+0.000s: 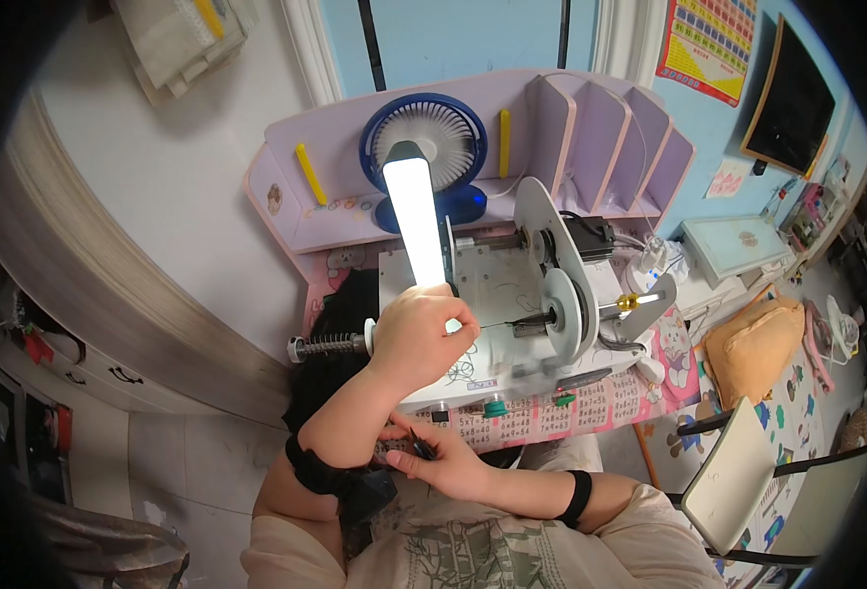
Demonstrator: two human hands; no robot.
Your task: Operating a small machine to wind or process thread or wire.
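Note:
My left hand (426, 327) is over a white bench-top machine (411, 276), its thumb and forefinger pinched together. A thin dark strand (493, 325) runs from those fingertips to the dark, pointed clamp (532, 321) at the centre of a white disc (562, 313). Lower down, in front of the machine, my right hand (444, 460) holds a small black hand tool (422, 446); its exact kind is hard to tell. Black hair-like fibre (341, 316) hangs at the machine's left side, beside a rod with a coil spring (328, 344). Loose dark strands (463, 368) lie on the machine's top.
A lit lamp bar (413, 213) rises just behind my left hand. Behind it stands a blue desk fan (424, 147) in a lilac shelf unit (315, 154). A printed pink table cover (507, 423) lies beneath the machine. To the right are an orange cushion (753, 346) and a chair (728, 478).

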